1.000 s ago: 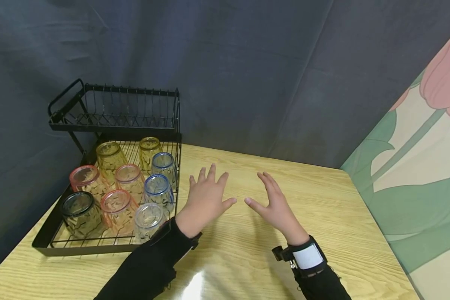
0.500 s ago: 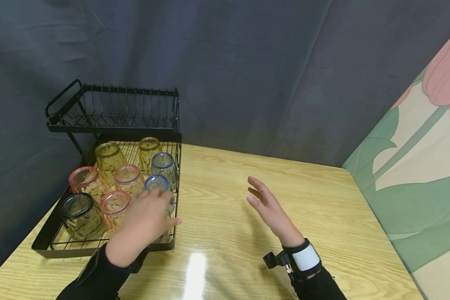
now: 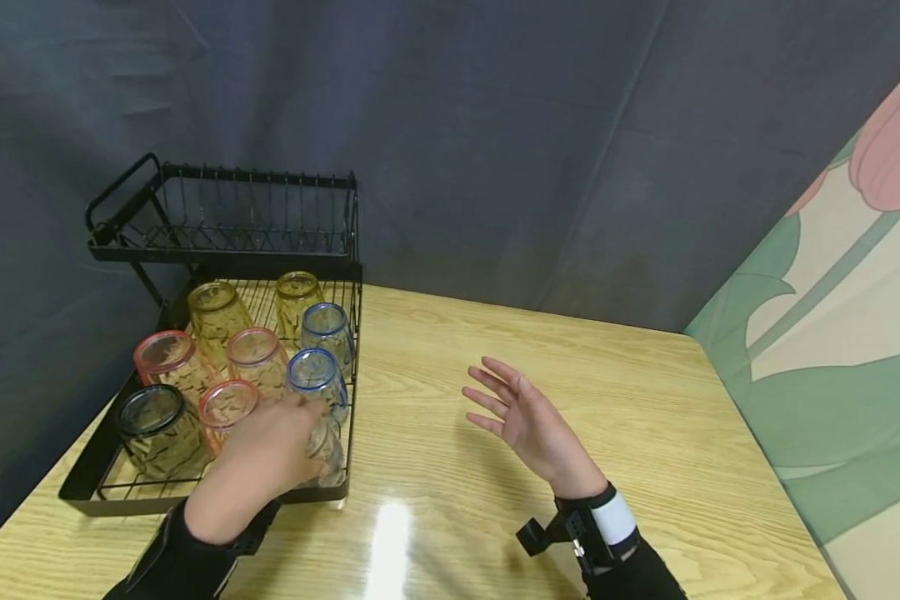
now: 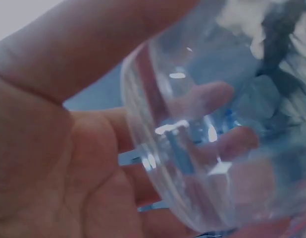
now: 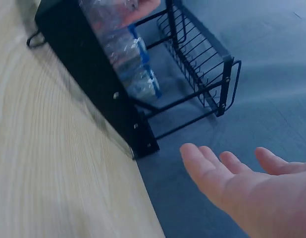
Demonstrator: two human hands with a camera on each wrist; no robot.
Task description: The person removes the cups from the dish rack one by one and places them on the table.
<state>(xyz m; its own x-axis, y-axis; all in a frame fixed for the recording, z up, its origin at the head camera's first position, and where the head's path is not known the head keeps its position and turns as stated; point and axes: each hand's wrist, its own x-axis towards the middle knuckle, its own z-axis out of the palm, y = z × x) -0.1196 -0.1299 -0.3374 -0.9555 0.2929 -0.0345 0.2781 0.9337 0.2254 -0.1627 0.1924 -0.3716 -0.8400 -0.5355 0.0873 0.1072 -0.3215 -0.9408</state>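
My left hand (image 3: 266,446) is at the front right corner of the lower rack tray, gripping a clear glass tumbler (image 3: 328,454) that stands upside down. In the left wrist view the thumb passes over the near side of the tumbler (image 4: 187,198), and curled fingers show through it from behind. Directly behind it is a blue-rimmed glass (image 3: 317,379); left of the hand sits a pink glass (image 3: 225,406). My right hand (image 3: 536,433) hovers over the wooden table with fingers spread and loosely bent, holding nothing.
The black two-tier dish rack (image 3: 142,506) holds several upturned glasses, among them a dark glass (image 3: 157,433) and a yellow glass (image 3: 297,304). Its upper wire tier (image 3: 247,242) overhangs the back. A dark curtain (image 3: 480,150) hangs behind the wooden table (image 3: 435,508).
My left hand has moved left from above the table to the rack and taken hold of the clear tumbler. My right hand has shifted slightly left and turned its palm more upward.
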